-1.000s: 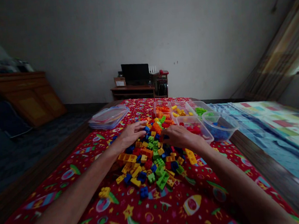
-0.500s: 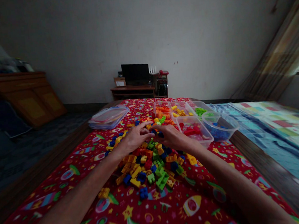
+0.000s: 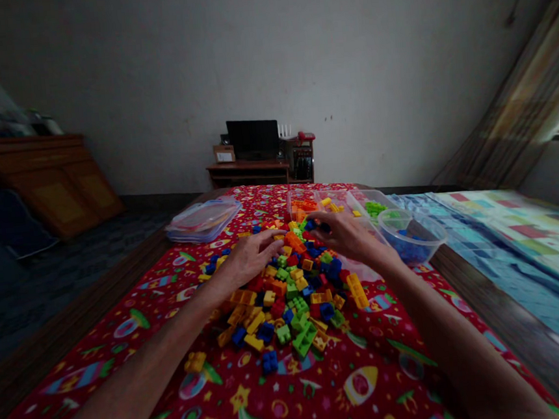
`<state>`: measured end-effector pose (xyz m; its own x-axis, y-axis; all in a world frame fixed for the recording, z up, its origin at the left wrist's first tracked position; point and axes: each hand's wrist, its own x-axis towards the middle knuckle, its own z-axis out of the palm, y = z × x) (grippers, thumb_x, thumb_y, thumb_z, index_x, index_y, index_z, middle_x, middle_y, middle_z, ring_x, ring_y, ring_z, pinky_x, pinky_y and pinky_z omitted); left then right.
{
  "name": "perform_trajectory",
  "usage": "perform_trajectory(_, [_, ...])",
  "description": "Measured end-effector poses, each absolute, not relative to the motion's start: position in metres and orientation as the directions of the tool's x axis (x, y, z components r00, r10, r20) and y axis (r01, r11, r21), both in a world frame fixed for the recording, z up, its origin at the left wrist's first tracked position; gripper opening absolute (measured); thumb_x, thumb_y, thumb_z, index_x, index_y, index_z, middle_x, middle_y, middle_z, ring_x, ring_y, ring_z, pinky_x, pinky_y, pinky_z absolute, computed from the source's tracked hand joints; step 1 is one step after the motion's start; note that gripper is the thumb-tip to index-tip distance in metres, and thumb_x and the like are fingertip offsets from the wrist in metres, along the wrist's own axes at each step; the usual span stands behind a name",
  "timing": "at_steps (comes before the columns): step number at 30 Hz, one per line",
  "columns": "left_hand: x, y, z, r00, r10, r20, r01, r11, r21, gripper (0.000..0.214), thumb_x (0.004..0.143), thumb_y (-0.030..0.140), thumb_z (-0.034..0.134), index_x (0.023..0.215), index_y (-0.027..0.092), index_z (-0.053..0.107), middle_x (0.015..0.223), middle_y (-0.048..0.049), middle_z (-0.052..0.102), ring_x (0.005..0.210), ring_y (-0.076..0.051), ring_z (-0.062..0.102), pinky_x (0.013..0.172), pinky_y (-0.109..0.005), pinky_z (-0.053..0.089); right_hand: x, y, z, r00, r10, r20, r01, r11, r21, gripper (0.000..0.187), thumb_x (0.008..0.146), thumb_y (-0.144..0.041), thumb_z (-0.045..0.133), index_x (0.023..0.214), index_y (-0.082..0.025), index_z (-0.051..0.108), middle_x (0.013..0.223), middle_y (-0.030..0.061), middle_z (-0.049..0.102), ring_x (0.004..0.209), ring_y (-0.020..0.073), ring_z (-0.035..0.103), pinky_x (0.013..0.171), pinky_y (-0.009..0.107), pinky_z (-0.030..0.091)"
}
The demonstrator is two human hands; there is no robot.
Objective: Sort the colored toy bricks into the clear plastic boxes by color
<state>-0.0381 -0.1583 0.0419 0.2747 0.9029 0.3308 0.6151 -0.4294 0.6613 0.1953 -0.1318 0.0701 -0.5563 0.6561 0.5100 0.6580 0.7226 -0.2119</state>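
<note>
While the left hand (image 3: pixel 248 259) stays over the middle of the frame, loosely curved and parted with no block visible in it, the right hand (image 3: pixel 350 234) has moved away from it, toward the right. The right hand's fingertips appear closed on a dark blue studded plastic block (image 3: pixel 311 224); whether its palm hides another, I cannot tell. The shift leaves that block held near the clear containers, apart from the left hand.

At the bottom of the frame, a soft red cloth printed with rockets and stars (image 3: pixel 325 398) covers the dark wooden surface (image 3: pixel 494 314). Mid-frame spreads a loose heap of glossy yellow, green, blue, red and orange plastic blocks (image 3: pixel 291 291), square and oblong, knobbed on top. Farther right stand a round clear plastic tub (image 3: pixel 433 238) with blue blocks and thin-walled rectangular clear plastic containers (image 3: pixel 385 200), while flat translucent lids (image 3: pixel 205 222) lie stacked at centre left.
</note>
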Motion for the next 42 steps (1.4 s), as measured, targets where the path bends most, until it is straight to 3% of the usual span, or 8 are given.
perform_trajectory(5, [-0.060, -0.148, 0.044, 0.264, 0.893, 0.363, 0.719, -0.433, 0.544, 0.040, 0.083, 0.038, 0.050, 0.111, 0.018, 0.069, 0.102, -0.0074, 0.073, 0.092, -0.024, 0.066, 0.082, -0.033, 0.050, 0.274, -0.103, 0.088, -0.225, 0.784, 0.578, 0.934, 0.343, -0.101, 0.029, 0.085, -0.022, 0.050, 0.107, -0.015, 0.068, 0.089, 0.0112, 0.070, 0.075, 0.0188, 0.061, 0.065, 0.027, 0.038])
perform_trajectory(8, [-0.071, -0.139, 0.036, 0.279, 0.913, 0.299, 0.726, -0.404, 0.556, 0.040, 0.081, 0.034, 0.050, 0.112, 0.017, 0.068, 0.102, -0.0081, 0.073, 0.094, -0.025, 0.066, 0.082, -0.035, 0.051, 0.325, -0.090, 0.083, -0.062, 0.863, 0.502, 0.993, 0.103, -0.054, 0.030, 0.082, -0.020, 0.051, 0.103, -0.014, 0.070, 0.091, 0.0145, 0.071, 0.082, 0.0245, 0.064, 0.065, 0.031, 0.040])
perform_trajectory(12, [-0.071, -0.131, 0.018, 0.353, 0.889, 0.291, 0.757, -0.454, 0.470, 0.037, 0.076, 0.032, 0.057, 0.109, 0.021, 0.070, 0.111, -0.0081, 0.070, 0.103, -0.026, 0.063, 0.094, -0.038, 0.047, 0.369, -0.077, 0.070, -0.001, 0.945, 0.327, 1.000, 0.006, -0.016, 0.029, 0.078, -0.018, 0.056, 0.100, -0.011, 0.073, 0.093, 0.0180, 0.070, 0.084, 0.0268, 0.064, 0.066, 0.034, 0.042])
perform_trajectory(16, [-0.066, -0.128, 0.001, 0.426, 0.834, 0.352, 0.745, -0.544, 0.386, 0.035, 0.075, 0.027, 0.059, 0.109, 0.023, 0.070, 0.124, -0.0078, 0.064, 0.117, -0.025, 0.055, 0.104, -0.037, 0.040, 0.363, -0.075, 0.069, -0.017, 0.944, 0.330, 0.999, 0.032, -0.041, 0.033, 0.080, -0.022, 0.056, 0.107, -0.009, 0.071, 0.095, 0.0190, 0.070, 0.087, 0.0250, 0.065, 0.069, 0.033, 0.043])
perform_trajectory(25, [-0.062, -0.136, 0.016, 0.343, 0.889, 0.302, 0.841, -0.434, 0.321, 0.037, 0.076, 0.015, 0.052, 0.109, 0.020, 0.069, 0.088, -0.0036, 0.069, 0.080, -0.018, 0.065, 0.077, -0.027, 0.048, 0.259, -0.115, 0.090, -0.301, 0.852, 0.428, 0.938, 0.345, -0.025, 0.028, 0.087, -0.023, 0.050, 0.108, -0.018, 0.068, 0.085, 0.0088, 0.071, 0.071, 0.0166, 0.060, 0.060, 0.025, 0.036])
perform_trajectory(33, [-0.061, -0.132, 0.013, 0.339, 0.892, 0.300, 0.851, -0.426, 0.306, 0.020, 0.072, 0.026, 0.065, 0.090, 0.018, 0.069, 0.081, -0.0024, 0.067, 0.073, -0.017, 0.063, 0.068, -0.025, 0.047, 0.193, -0.153, 0.081, -0.604, 0.760, 0.240, 0.787, 0.617, 0.030, 0.021, 0.090, -0.017, 0.046, 0.085, -0.015, 0.067, 0.067, 0.0030, 0.060, 0.054, 0.0092, 0.040, 0.052, 0.026, 0.023])
perform_trajectory(38, [-0.064, -0.130, 0.014, 0.341, 0.856, 0.389, 0.863, -0.449, 0.231, 0.019, 0.074, 0.032, 0.063, 0.085, 0.017, 0.066, 0.083, -0.0041, 0.064, 0.077, -0.018, 0.061, 0.072, -0.028, 0.048, 0.185, -0.168, 0.085, -0.732, 0.681, 0.002, 0.680, 0.731, -0.051, 0.026, 0.087, -0.029, 0.060, 0.111, -0.019, 0.064, 0.089, 0.0059, 0.066, 0.074, 0.0137, 0.055, 0.060, 0.024, 0.034])
perform_trajectory(42, [-0.064, -0.133, 0.017, 0.360, 0.838, 0.411, 0.860, -0.469, 0.203, 0.021, 0.075, 0.029, 0.056, 0.091, 0.017, 0.063, 0.088, -0.0053, 0.064, 0.080, -0.020, 0.062, 0.076, -0.031, 0.049, 0.173, -0.183, 0.078, -0.743, 0.657, -0.127, 0.660, 0.751, 0.022, 0.036, 0.083, -0.030, 0.064, 0.116, -0.017, 0.062, 0.109, 0.0123, 0.065, 0.098, 0.0242, 0.060, 0.074, 0.031, 0.044])
